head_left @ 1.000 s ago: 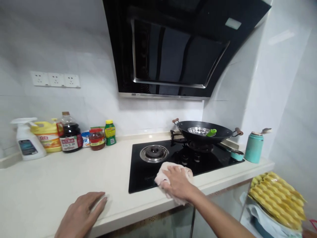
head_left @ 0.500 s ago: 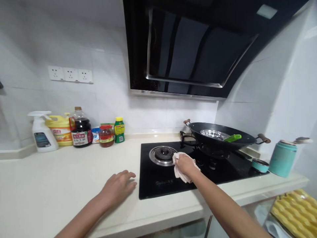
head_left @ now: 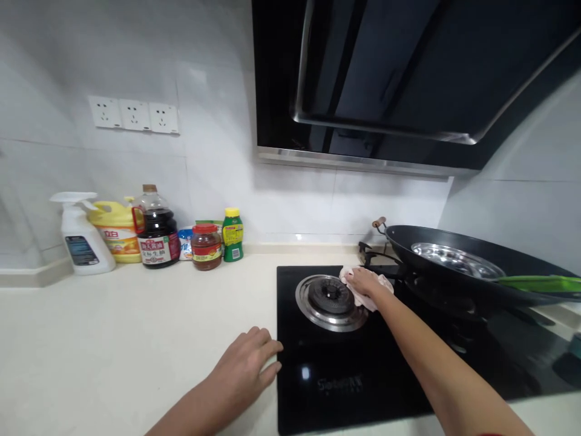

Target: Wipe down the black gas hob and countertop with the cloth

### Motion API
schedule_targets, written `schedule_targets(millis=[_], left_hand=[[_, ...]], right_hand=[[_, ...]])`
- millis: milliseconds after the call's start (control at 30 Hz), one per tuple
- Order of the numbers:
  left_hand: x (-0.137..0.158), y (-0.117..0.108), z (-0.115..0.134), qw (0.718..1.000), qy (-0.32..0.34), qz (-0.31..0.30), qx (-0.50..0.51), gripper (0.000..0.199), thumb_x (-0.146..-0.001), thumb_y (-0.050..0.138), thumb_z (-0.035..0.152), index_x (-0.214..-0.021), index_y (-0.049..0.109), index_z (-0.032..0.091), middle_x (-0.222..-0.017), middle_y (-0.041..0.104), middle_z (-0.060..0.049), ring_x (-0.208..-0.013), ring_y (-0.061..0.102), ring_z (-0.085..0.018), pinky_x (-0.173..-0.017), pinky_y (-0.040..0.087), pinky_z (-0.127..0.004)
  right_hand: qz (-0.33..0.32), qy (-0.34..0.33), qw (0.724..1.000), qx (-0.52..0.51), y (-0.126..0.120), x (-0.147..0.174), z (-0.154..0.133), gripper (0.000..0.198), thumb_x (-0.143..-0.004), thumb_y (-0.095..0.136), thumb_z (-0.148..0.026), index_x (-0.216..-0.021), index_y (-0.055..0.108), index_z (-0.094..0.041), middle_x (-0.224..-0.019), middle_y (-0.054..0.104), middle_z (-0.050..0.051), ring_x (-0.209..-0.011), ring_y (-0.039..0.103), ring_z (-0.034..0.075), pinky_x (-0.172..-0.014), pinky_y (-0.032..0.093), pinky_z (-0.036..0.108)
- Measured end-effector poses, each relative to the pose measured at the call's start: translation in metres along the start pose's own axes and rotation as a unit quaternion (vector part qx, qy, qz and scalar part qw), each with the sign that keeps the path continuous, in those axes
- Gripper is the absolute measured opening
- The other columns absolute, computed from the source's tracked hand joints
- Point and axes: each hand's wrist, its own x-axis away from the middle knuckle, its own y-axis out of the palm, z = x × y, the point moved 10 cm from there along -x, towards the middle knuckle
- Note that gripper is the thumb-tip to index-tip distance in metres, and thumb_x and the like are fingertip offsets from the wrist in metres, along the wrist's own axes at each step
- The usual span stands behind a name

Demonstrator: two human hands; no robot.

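Observation:
My right hand (head_left: 363, 283) is closed over a pale pink cloth (head_left: 377, 297) and presses it on the black glass gas stove (head_left: 363, 354). The cloth lies at the back right of the left burner (head_left: 331, 295), close to its round metal ring. On the cream counter (head_left: 113, 345), my left hand (head_left: 249, 363) rests beside the stove's left edge. It holds nothing; its thumb and forefinger stand apart, and the fingertips reach the edge of the glass.
A black wok (head_left: 436, 275) with a perforated metal disc (head_left: 454, 260) and a green-handled utensil (head_left: 540, 283) sits on the right burner. Along the wall stand a spray bottle (head_left: 84, 242), soy sauce bottle (head_left: 157, 239), red-lidded jar (head_left: 206, 248) and green bottle (head_left: 233, 236). A range hood (head_left: 363, 79) hangs above.
My right hand has slid the cloth from the burner's front right side to its back right side. My left hand has come up to the stove's edge. The view has moved closer.

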Motion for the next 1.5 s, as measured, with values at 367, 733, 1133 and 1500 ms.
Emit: schedule_targets(millis=[367,733,1133,1500], left_hand=[[-0.003,-0.003,-0.007,0.999,-0.007,0.021,-0.025,0.023,-0.095,0.06,0.029,-0.116,0.071,0.025,-0.101,0.07,-0.007,-0.088,0.064,-0.023,-0.078,0.051,-0.037],[0.003,-0.051,-0.057,0.976,-0.134,0.169,0.037,0.036,-0.1,0.045,0.046,-0.114,0.072,0.027,-0.106,0.07,-0.005,-0.099,0.067,-0.023,-0.09,0.051,-0.036],[0.004,-0.041,-0.084,0.964,-0.166,0.16,0.13,0.039,-0.095,0.046,0.048,-0.093,0.076,0.023,-0.094,0.07,-0.005,-0.085,0.067,-0.023,-0.082,0.051,-0.038],[0.006,-0.036,-0.05,0.974,-0.132,0.108,0.146,0.038,-0.098,0.044,0.047,-0.094,0.073,0.023,-0.096,0.068,-0.005,-0.088,0.068,-0.024,-0.082,0.05,-0.037]], right_hand=[[-0.102,-0.095,0.989,-0.047,0.028,-0.073,-0.129,0.064,-0.097,0.053,-0.063,-0.145,0.053,-0.019,-0.153,0.05,0.015,-0.14,0.047,0.032,-0.118,0.03,0.058],[-0.123,-0.288,0.945,-0.091,0.021,0.01,-0.242,0.094,-0.092,0.044,-0.072,-0.158,0.034,-0.007,-0.167,0.025,0.024,-0.155,0.023,0.037,-0.125,0.016,0.05],[-0.11,-0.32,0.928,-0.159,-0.016,0.165,-0.208,0.097,-0.081,0.06,-0.075,-0.153,0.044,-0.013,-0.166,0.03,0.02,-0.154,0.026,0.036,-0.125,0.019,0.046],[0.054,-0.096,0.991,-0.08,-0.024,0.176,-0.068,0.029,-0.092,0.048,-0.031,-0.112,0.066,-0.02,-0.119,0.069,0.011,-0.114,0.061,0.027,-0.102,0.041,0.036]])
